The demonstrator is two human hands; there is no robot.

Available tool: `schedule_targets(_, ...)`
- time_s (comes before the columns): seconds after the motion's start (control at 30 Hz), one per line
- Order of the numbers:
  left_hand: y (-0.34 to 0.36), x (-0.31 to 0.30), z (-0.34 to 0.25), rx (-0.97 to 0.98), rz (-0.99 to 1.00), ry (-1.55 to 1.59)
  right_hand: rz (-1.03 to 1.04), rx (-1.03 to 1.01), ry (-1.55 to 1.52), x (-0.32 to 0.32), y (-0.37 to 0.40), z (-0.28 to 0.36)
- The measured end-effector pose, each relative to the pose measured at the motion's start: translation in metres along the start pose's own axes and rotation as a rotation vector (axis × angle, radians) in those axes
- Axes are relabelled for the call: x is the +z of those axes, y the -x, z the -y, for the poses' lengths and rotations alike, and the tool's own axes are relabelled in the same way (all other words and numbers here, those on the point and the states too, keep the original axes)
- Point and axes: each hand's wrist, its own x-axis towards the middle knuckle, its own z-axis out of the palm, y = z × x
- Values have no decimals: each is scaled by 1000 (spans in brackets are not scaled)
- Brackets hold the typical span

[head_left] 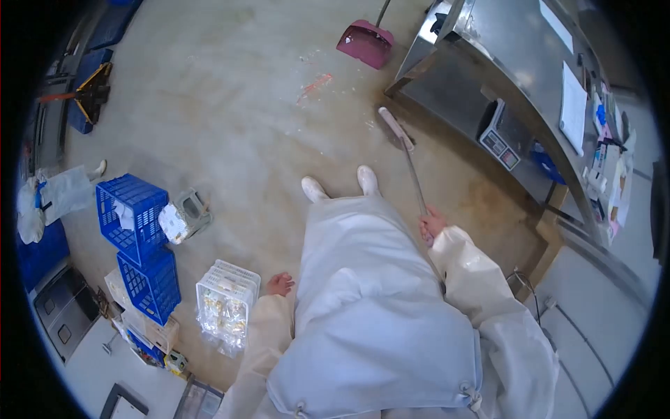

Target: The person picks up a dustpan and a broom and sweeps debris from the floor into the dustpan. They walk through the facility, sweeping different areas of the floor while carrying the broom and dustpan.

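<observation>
My right hand [432, 224] grips the thin handle of a broom [408, 157] whose pale head rests on the floor ahead of my white boots [340, 185]. My left hand [280, 283] hangs at my side with loosely curled fingers and holds nothing; it is just right of a white crate [227, 300] filled with packaged goods. A light blue apron [373, 307] covers my front. Scattered bits of debris [315, 85] lie on the floor beyond the broom, near a pink dustpan [366, 42].
A steel worktable [516, 63] with a scale [499, 143] on its lower shelf and papers on top stands to the right. Stacked blue crates [139, 244] and boxes sit at the left. A pallet jack [87, 91] is far left. Another person's boots and apron [66, 188] show at the left edge.
</observation>
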Motion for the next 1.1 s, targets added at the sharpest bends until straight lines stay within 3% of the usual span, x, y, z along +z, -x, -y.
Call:
schedule_targets(0.1,-12,-29,-23,55,-29,63,61,62,-132,-25,-15,-33)
schedule_targets(0.17,-15,-49,-35,70,49,93,333,211,-360,-56,-68,-64)
schedule_targets(0.3,-18,-80,-44,71,46,127,402,-330,74,-37,-116,-39)
schedule_targets(0.37,-22,-93,-45,20,0,99,350,-726,519,-10,-157,-38)
schedule_targets(0.43,-25,-111,-44,-22,-38,68,210,-836,971,32,-182,-61)
schedule_targets(0.5,-32,-122,-43,-42,-64,48,93,-554,1175,105,-181,-76)
schedule_targets(0.57,-35,-133,-50,-45,-9,37,26,-369,1077,154,-159,-73)
schedule_targets(0.63,-46,-141,-59,-35,27,39,16,-296,703,177,-87,-41)
schedule_targets(0.77,-69,-144,-78,16,76,23,320,91,-195,143,-37,-2)
schedule_targets(0.87,-66,-130,-113,79,60,7,130,50,-233,135,5,13)
schedule_targets(0.97,-60,-115,-137,111,71,28,-15,-105,-119,146,-15,15)
schedule_targets(1.03,-57,-112,-146,101,91,17,-122,0,-165,163,-62,18)
schedule_targets(1.07,-56,-111,-148,88,95,1,19,-169,335,170,-67,33)
schedule_targets(1.1,-58,-111,-152,75,100,-15,95,-259,595,175,-72,35)
